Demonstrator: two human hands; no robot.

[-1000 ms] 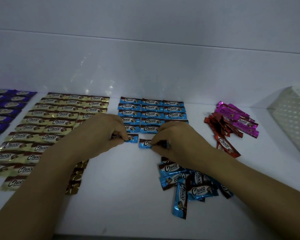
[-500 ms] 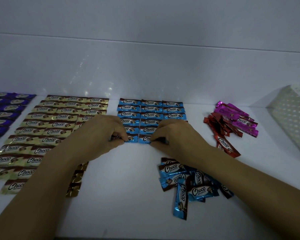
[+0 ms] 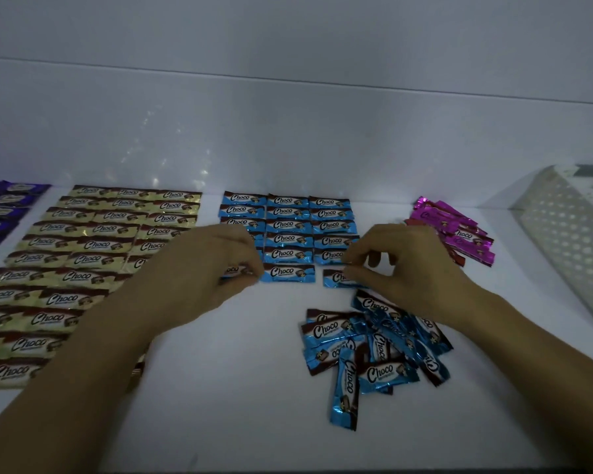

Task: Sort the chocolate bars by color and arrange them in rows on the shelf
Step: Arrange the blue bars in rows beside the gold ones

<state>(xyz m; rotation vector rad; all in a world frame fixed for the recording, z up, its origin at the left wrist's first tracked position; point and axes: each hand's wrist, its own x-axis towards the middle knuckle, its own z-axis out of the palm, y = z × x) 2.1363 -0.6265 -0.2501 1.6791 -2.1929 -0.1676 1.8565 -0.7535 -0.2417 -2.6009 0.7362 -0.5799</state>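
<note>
Fingers of left hand pinch leftmost blue bar; right hand pinches rightmost blue bar, front row.

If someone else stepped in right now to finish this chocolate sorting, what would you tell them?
Left hand pinches the left bar of the sixth blue row. Right hand pinches the right bar, which sits a little apart and lower. The middle bar lies free between them.
Done: gold rows; purple rows at far left, partly out of frame; five blue rows.
Left: finish the sixth row, lay out the loose blue pile, then sort the pink and red pile beside the basket.
</note>
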